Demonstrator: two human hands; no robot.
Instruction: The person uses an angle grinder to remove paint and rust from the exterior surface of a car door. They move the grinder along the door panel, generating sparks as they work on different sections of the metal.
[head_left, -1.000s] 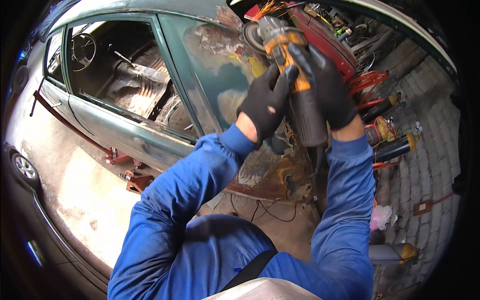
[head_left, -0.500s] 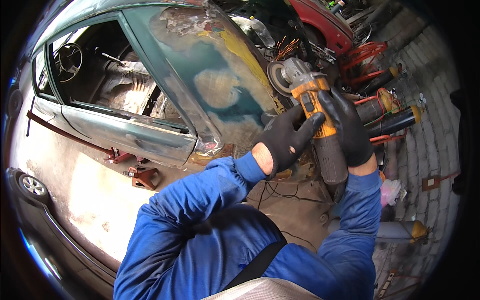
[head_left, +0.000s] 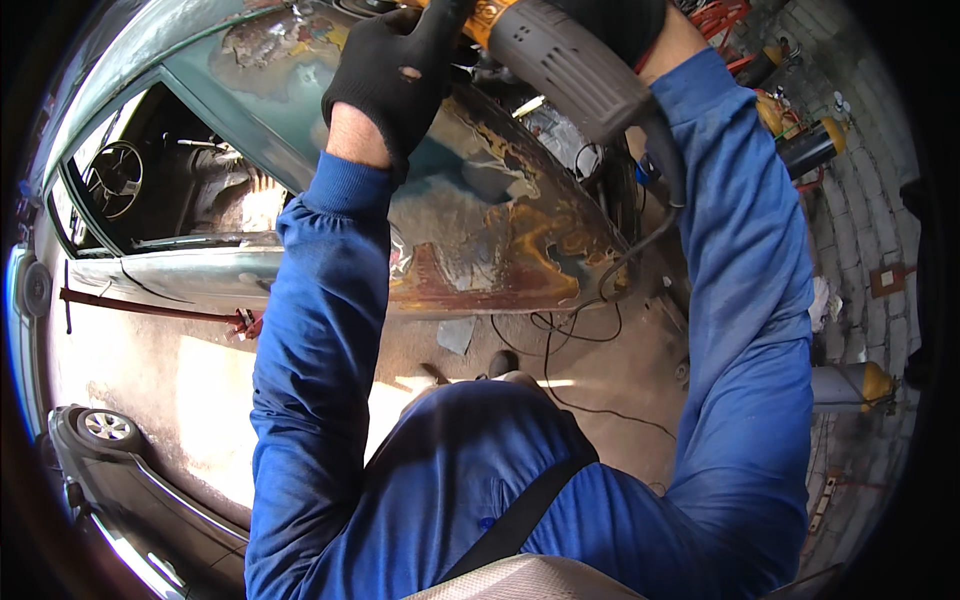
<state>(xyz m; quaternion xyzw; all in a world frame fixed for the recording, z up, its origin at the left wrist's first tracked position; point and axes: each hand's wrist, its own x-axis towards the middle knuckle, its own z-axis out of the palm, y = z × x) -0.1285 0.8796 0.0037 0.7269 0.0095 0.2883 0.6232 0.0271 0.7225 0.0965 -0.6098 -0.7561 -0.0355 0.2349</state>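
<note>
An angle grinder (head_left: 570, 70) with a dark grey body and an orange front is held up at the top edge of the view. My left hand (head_left: 390, 80), in a black glove with a small hole, is closed around its front part. At the body's far side is my right hand (head_left: 622, 28), also black-gloved and closed on the tool, its fingers mostly hidden. The disc end is largely cut off by the frame. Below the tool lies the rear body panel (head_left: 480, 245) of a green car, patchy with rust, bare metal and old paint. A power cord (head_left: 655, 235) trails from the grinder's end.
The car's window opening (head_left: 190, 180) shows a steering wheel inside. A red jack (head_left: 243, 322) with a long handle stands beside the car. Black cable (head_left: 560, 330) loops over the floor. Gas cylinders (head_left: 845, 387) line the brick wall; a dark car (head_left: 150, 500) is at lower left.
Both hands have moved up and away from me with the grinder, toward the top edge. The grinder has tilted leftward. The sparks seen earlier no longer show.
</note>
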